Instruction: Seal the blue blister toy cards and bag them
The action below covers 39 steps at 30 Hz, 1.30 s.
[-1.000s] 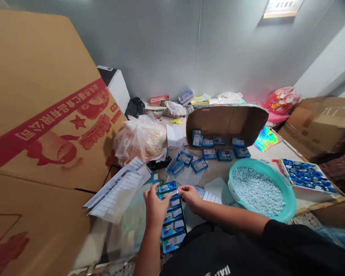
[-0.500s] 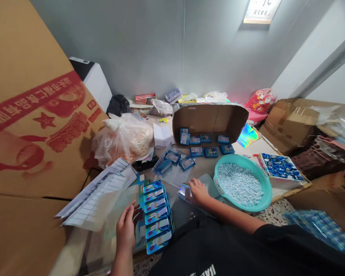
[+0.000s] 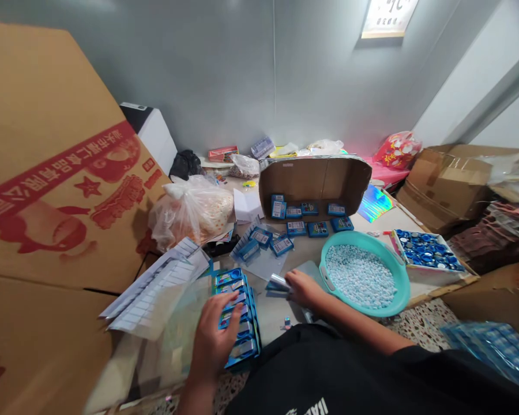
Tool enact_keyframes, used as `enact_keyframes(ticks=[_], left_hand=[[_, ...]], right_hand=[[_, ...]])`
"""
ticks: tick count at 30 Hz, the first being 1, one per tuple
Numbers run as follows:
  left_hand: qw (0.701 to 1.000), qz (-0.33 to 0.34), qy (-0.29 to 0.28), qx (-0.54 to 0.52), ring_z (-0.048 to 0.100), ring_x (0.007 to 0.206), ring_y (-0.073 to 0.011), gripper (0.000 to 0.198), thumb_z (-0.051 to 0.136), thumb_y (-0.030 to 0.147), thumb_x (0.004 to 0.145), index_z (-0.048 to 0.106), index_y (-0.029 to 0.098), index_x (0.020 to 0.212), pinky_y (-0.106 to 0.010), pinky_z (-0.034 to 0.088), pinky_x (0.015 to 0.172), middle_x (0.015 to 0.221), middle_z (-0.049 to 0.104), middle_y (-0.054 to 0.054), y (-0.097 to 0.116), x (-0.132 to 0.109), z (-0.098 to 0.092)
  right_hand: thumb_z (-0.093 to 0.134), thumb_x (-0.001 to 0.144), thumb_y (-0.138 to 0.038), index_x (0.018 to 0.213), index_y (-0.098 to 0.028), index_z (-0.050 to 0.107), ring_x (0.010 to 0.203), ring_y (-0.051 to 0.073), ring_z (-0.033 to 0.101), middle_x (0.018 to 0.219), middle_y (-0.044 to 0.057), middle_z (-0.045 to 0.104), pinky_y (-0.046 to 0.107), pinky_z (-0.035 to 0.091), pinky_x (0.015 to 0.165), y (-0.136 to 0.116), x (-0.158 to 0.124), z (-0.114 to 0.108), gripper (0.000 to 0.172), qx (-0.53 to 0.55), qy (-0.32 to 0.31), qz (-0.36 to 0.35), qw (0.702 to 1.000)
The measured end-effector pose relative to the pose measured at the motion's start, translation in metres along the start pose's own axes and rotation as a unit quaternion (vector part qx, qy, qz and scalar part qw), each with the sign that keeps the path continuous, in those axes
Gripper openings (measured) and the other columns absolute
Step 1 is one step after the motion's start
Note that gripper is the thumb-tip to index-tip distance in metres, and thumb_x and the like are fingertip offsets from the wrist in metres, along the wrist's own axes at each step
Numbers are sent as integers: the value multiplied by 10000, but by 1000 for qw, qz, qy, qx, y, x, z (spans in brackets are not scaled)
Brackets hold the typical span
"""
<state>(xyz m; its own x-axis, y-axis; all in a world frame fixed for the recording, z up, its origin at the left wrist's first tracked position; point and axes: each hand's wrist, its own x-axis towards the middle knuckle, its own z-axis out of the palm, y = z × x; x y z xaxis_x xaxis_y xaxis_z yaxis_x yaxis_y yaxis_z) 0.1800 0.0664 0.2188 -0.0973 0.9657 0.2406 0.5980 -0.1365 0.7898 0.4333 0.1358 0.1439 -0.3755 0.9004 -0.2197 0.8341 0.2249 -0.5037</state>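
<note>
Hands shifted: since the earlier frame, the left hand (image 3: 214,327) has been brought over the row of blue packs (image 3: 244,330), and the shiny sheets (image 3: 279,283) have been lifted.
Blue packs: lined up near the table's front edge.
Left hand: thumb and fingers parted, nothing seen gripped; contact cannot be told.
Right hand (image 3: 304,288): closed on the sheets, right of the row.
Turquoise basin (image 3: 402,288): filled with pale pellets (image 3: 361,276).
Small blue boxes (image 3: 282,245): scattered beyond, some inside the cardboard carton (image 3: 315,178).
</note>
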Motion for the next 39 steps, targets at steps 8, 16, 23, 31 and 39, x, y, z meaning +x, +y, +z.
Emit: enact_keyframes(ticks=[8,16,23,31,39], left_hand=[[988,-17,-154,3,656,1010,-257,292,618,392,836,677,276,1098,-287,536,659,1118,702,-55,48,31,19],[966,190,-82,153,535,1270,-312,383,618,283,858,593,242,1238,-564,359,1098,1327,613,-97,61,34,0],[915,347,-79,190,664,930,-165,275,530,115,925,620,198,1171,-418,459,1014,1020,717,-38,63,37,-2],[933,316,-55,160,627,1012,-174,258,606,192,918,603,167,1174,-320,504,931,1064,693,-66,60,26,-8],[938,231,-169,197,621,825,-182,205,429,198,985,616,167,905,-309,509,719,854,670,-42,70,16,-12]], right_hand=[[790,750,-359,1136,-210,604,956,240,577,1024,64,645,315,370,795,-63,-25,-77,454,-3,45,-201,979],[609,926,-252,891,-188,683,687,136,570,831,23,678,272,253,583,-64,-40,-109,103,-59,31,-182,981],[619,914,-258,802,-171,663,625,118,526,770,19,674,266,230,565,-82,-39,-104,148,-74,64,-202,974],[593,908,-165,801,-181,674,671,131,575,769,23,690,264,274,598,-81,-43,-109,136,-29,55,-219,974],[580,912,-144,958,-185,717,799,189,652,903,54,733,284,383,727,-85,-38,-106,150,-11,17,-268,963]])
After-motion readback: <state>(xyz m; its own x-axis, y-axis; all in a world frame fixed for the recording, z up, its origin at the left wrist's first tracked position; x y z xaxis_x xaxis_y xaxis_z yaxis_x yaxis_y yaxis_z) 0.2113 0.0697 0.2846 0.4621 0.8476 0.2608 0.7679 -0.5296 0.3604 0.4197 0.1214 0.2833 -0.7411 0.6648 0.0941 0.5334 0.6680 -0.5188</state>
